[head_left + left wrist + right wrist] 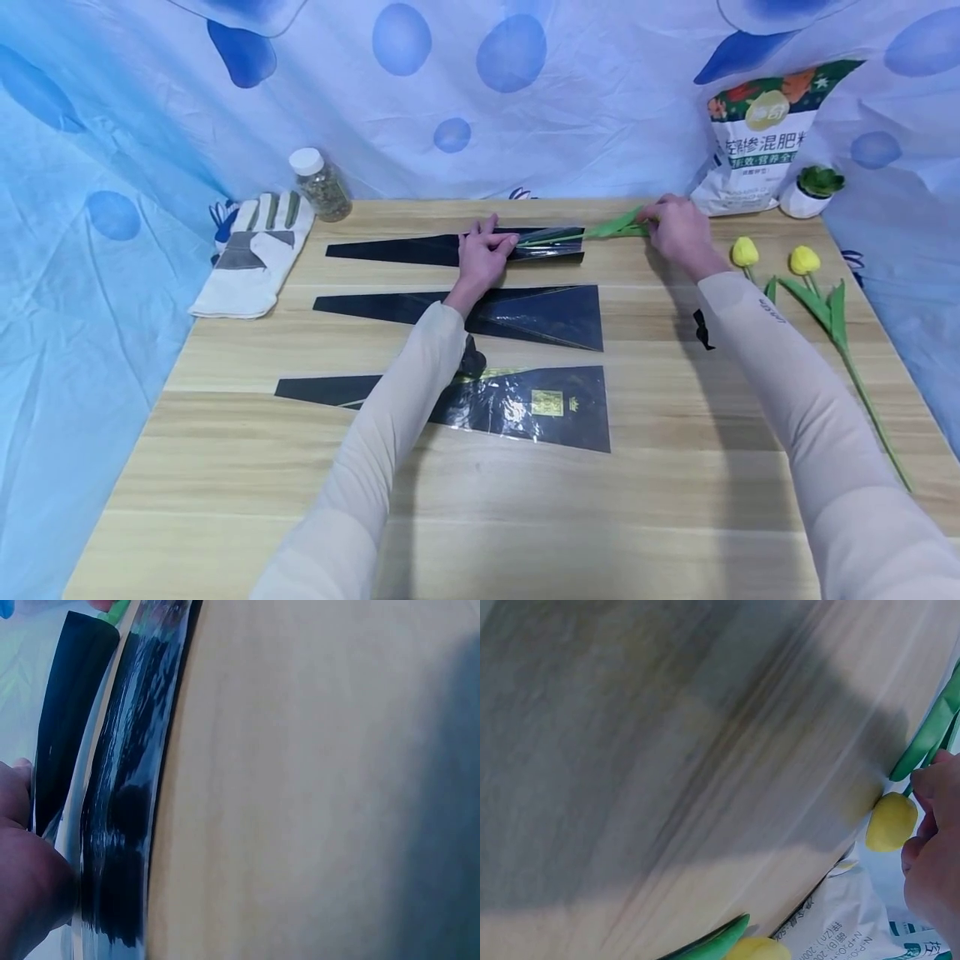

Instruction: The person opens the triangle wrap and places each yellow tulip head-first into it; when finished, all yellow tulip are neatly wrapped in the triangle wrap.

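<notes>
Three long tapered black flower sleeves lie one below the other in the head view. My left hand (483, 254) holds the farthest sleeve (405, 248), and in the left wrist view its dark flap (71, 712) is between thumb and finger. My right hand (678, 229) pinches an artificial tulip (618, 225) just below its yellow head (892, 822). The tulip's green stem (555, 239) lies along the sleeve's wide right end, toward the left hand. Beneath are the middle sleeve (547, 315) and the nearest sleeve (570, 425), which has a gold label.
Two more yellow tulips (805, 260) lie at the right, partly behind the right sleeve. A fertilizer bag (761, 154) and a small potted succulent (817, 183) stand at the back right. Work gloves (247, 271) and a white-capped jar (324, 190) are at the back left.
</notes>
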Action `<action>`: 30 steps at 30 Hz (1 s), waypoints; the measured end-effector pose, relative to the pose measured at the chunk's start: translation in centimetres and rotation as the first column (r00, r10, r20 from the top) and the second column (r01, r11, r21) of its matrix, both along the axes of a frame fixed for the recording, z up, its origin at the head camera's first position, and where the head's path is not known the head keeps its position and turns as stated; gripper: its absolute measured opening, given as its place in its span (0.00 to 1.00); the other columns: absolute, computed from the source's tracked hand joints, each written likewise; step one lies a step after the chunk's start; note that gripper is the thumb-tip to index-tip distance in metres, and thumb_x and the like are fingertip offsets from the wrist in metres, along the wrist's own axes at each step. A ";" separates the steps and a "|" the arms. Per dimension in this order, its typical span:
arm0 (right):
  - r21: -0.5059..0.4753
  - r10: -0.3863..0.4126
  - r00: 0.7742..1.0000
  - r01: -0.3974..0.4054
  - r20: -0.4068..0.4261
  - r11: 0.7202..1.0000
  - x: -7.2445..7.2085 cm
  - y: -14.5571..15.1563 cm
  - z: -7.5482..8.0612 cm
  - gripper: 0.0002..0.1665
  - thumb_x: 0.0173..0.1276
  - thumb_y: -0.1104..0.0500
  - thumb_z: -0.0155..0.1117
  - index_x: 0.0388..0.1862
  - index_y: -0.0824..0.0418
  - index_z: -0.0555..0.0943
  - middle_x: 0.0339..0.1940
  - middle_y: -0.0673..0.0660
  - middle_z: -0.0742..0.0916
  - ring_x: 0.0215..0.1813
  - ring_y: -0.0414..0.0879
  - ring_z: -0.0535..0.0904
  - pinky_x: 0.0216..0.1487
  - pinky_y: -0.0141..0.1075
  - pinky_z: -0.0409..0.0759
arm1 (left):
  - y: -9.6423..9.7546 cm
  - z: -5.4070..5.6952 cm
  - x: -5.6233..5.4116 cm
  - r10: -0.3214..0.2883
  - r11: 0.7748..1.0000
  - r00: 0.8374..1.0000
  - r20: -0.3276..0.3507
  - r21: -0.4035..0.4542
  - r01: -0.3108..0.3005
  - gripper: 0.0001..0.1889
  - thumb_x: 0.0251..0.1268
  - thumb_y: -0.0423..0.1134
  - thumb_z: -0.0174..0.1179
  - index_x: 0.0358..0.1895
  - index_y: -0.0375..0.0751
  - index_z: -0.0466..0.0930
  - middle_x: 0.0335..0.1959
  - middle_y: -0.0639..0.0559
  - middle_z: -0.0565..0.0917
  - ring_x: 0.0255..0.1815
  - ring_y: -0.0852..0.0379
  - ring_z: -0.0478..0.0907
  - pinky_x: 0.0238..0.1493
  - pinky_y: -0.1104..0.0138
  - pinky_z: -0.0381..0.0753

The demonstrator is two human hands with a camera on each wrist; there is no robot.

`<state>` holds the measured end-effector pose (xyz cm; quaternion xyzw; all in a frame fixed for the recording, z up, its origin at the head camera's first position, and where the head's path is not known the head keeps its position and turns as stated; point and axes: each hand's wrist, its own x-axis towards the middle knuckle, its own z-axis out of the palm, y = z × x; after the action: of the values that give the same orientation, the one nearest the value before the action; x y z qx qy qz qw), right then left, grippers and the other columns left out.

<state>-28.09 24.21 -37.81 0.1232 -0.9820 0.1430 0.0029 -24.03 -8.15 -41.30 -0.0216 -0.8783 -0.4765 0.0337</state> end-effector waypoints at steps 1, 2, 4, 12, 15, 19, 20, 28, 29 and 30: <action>-0.001 0.000 1.000 0.000 -0.007 1.000 0.0 0.1 -0.1 0.18 0.68 0.71 0.56 0.53 0.63 0.85 0.51 0.69 0.80 0.51 0.67 0.74 0.47 0.61 0.75 | 0.1 0.0 0.0 -0.002 1.000 1.000 -0.001 0.000 0.002 0.12 0.74 0.40 0.59 0.52 0.40 0.87 0.75 0.48 0.65 0.80 0.45 0.47 0.77 0.58 0.29; -0.001 -0.001 1.000 0.001 -0.014 1.000 0.0 0.2 -0.2 0.18 0.68 0.71 0.56 0.53 0.63 0.85 0.51 0.68 0.80 0.51 0.66 0.74 0.47 0.61 0.75 | 0.2 0.0 0.0 -0.004 1.000 1.000 0.000 -0.001 0.004 0.12 0.74 0.40 0.59 0.52 0.40 0.87 0.75 0.48 0.65 0.80 0.45 0.47 0.77 0.58 0.29; 0.003 0.005 1.000 -0.005 -0.023 1.000 0.1 0.4 -0.2 0.17 0.69 0.71 0.56 0.52 0.63 0.85 0.50 0.68 0.80 0.50 0.66 0.74 0.46 0.61 0.75 | 0.4 0.0 0.1 -0.007 1.000 1.000 0.002 0.003 0.007 0.12 0.74 0.40 0.59 0.52 0.41 0.87 0.75 0.48 0.65 0.80 0.46 0.47 0.77 0.58 0.29; 0.054 0.101 0.993 -0.098 -0.054 0.994 1.1 1.0 1.1 0.16 0.70 0.72 0.56 0.51 0.65 0.85 0.50 0.69 0.80 0.51 0.65 0.72 0.47 0.60 0.75 | 0.7 -0.3 -0.3 -0.001 1.000 1.000 -0.016 -0.009 0.001 0.12 0.74 0.40 0.59 0.53 0.42 0.87 0.75 0.48 0.66 0.80 0.46 0.48 0.77 0.57 0.29; 0.075 0.134 0.989 -0.129 -0.067 0.989 1.6 1.2 1.5 0.15 0.70 0.72 0.56 0.51 0.66 0.85 0.50 0.69 0.81 0.51 0.64 0.72 0.47 0.58 0.75 | 0.6 -0.3 -0.3 -0.001 1.000 1.000 -0.020 -0.003 0.000 0.12 0.74 0.40 0.59 0.53 0.41 0.87 0.75 0.48 0.66 0.80 0.46 0.47 0.77 0.57 0.28; 0.099 0.180 0.980 -0.171 -0.090 0.980 2.0 1.4 1.8 0.14 0.70 0.72 0.57 0.49 0.66 0.85 0.46 0.68 0.82 0.48 0.63 0.73 0.46 0.56 0.75 | 0.5 -0.3 -0.2 0.008 1.000 1.000 -0.023 -0.011 -0.008 0.12 0.74 0.39 0.60 0.52 0.41 0.87 0.75 0.48 0.66 0.80 0.45 0.48 0.77 0.57 0.29; 0.105 0.188 0.978 -0.178 -0.093 0.978 2.1 1.4 1.9 0.14 0.69 0.72 0.57 0.49 0.66 0.85 0.45 0.68 0.83 0.47 0.62 0.73 0.45 0.55 0.75 | 0.5 -0.3 -0.1 0.010 1.000 1.000 -0.023 -0.013 -0.010 0.12 0.74 0.39 0.60 0.52 0.41 0.87 0.74 0.48 0.67 0.80 0.45 0.48 0.77 0.56 0.30; 0.128 0.238 0.965 -0.224 -0.109 0.966 2.6 1.5 2.3 0.14 0.68 0.73 0.57 0.47 0.66 0.86 0.41 0.67 0.84 0.43 0.61 0.74 0.43 0.52 0.74 | 0.6 -0.3 -0.2 0.008 1.000 1.000 -0.026 -0.023 -0.008 0.12 0.74 0.40 0.59 0.52 0.41 0.87 0.74 0.48 0.67 0.80 0.46 0.48 0.77 0.54 0.28; 0.131 0.250 0.962 -0.235 -0.108 0.963 2.6 1.4 2.4 0.15 0.69 0.73 0.56 0.47 0.66 0.86 0.41 0.67 0.84 0.43 0.61 0.74 0.43 0.52 0.74 | 0.6 -0.4 -0.1 0.007 1.000 1.000 -0.030 -0.027 -0.008 0.12 0.74 0.40 0.59 0.52 0.41 0.87 0.74 0.48 0.67 0.80 0.45 0.48 0.77 0.53 0.28; 0.129 0.259 0.960 -0.245 -0.108 0.961 2.6 1.3 2.5 0.15 0.68 0.73 0.56 0.47 0.66 0.86 0.41 0.67 0.84 0.43 0.61 0.74 0.44 0.52 0.74 | 0.6 -0.4 -0.1 0.008 1.000 0.999 -0.033 -0.030 -0.009 0.12 0.74 0.40 0.59 0.52 0.41 0.87 0.74 0.48 0.67 0.80 0.45 0.48 0.77 0.52 0.28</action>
<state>-25.45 25.54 -35.33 0.2560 -0.9628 0.0781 0.0386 -24.14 -7.54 -41.71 -0.0262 -0.8847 -0.4628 0.0497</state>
